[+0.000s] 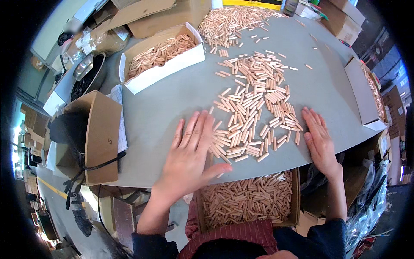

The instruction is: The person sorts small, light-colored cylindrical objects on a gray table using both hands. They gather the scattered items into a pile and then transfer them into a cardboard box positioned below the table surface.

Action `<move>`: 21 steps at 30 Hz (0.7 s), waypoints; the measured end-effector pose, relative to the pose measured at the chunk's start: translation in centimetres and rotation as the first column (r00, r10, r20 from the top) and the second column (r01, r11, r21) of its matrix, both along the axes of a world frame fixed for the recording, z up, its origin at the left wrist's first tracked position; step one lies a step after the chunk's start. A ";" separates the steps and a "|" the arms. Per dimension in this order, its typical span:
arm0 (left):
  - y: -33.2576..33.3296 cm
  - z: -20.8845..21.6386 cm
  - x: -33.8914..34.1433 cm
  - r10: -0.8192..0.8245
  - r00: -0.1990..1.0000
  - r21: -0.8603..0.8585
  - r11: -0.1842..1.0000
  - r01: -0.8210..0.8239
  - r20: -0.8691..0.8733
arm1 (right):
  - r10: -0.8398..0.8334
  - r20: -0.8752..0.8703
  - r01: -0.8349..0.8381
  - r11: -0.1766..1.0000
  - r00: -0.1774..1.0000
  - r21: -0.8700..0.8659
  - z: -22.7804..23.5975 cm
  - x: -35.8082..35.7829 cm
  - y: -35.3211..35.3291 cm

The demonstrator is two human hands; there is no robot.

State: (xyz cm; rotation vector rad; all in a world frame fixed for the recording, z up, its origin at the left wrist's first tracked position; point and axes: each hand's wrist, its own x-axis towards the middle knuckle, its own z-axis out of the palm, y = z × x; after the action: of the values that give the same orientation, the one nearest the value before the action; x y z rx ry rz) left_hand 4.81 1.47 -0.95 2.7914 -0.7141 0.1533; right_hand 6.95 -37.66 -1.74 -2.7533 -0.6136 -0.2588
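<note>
Many short wooden dowels (248,114) lie loosely spread over the grey table (159,101). My left hand (189,151) rests flat by the left side of the spread, fingers stretched out and thumb pointing right, its edge near the closest dowels. At the right side, my right hand (318,136) is held with fingers extended and nothing in it, a small gap from the dowels. Below the table's near edge, a cardboard box (295,196) full of dowels sits at my lap.
A white box (172,69) of dowels stands at the back left, and a larger dowel heap (233,21) lies at the far side. Another white box (364,95) holds dowels at the right edge. At left are a brown carton (103,138) and a metal bowl (84,67).
</note>
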 end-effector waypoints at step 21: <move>0.6 -0.2 -1.5 0.218 0.933 -0.574 0.741 -0.349 -0.286 | -0.030 -0.032 0.041 0.879 0.999 0.475 -0.7 -2.0 1.8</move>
State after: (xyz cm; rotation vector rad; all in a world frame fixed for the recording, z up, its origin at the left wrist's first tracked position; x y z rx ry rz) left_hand 3.30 2.09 -1.13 2.2053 -0.1260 0.1285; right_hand 5.00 -35.88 -2.40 -2.2879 -0.4226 -0.3343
